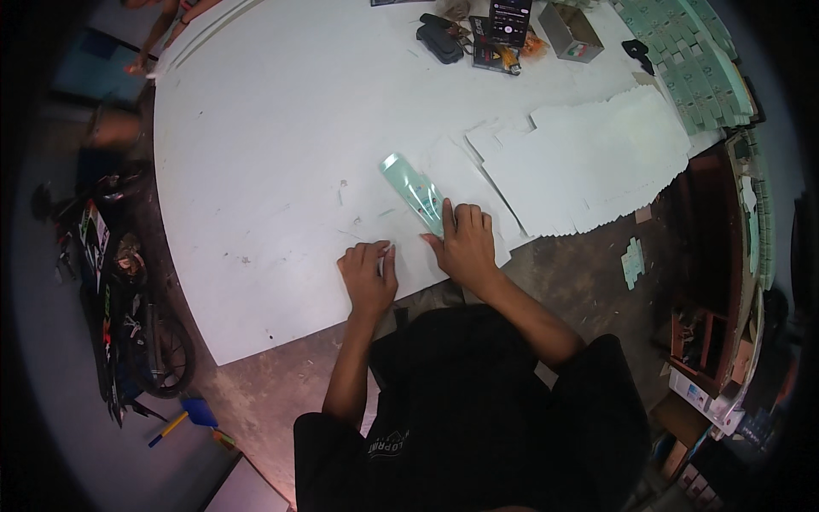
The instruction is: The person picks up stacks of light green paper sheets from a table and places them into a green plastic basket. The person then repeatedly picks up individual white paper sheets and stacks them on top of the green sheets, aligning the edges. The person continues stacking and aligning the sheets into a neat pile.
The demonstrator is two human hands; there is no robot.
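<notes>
A slim, glossy pale green carton [412, 192] lies slantwise on the white table [281, 171], its whitish end pointing away from me to the left. My right hand [469, 247] grips its near end between thumb and index finger, the other fingers bent beside it. To the left, near the table's front edge, my left hand [368, 271] is closed, thumb against curled fingers. A tiny pale spot shows at those fingertips, too small to name. The carton's nearest end is partly hidden by my right hand.
White sheets [589, 166] with jagged edges are piled right of the carton. Stacks of pale green cartons [695, 64] stand at the far right. A phone [510, 21], dark pouch [440, 43] and grey box [572, 34] sit at the back. Another person's hand [136, 66] shows far left.
</notes>
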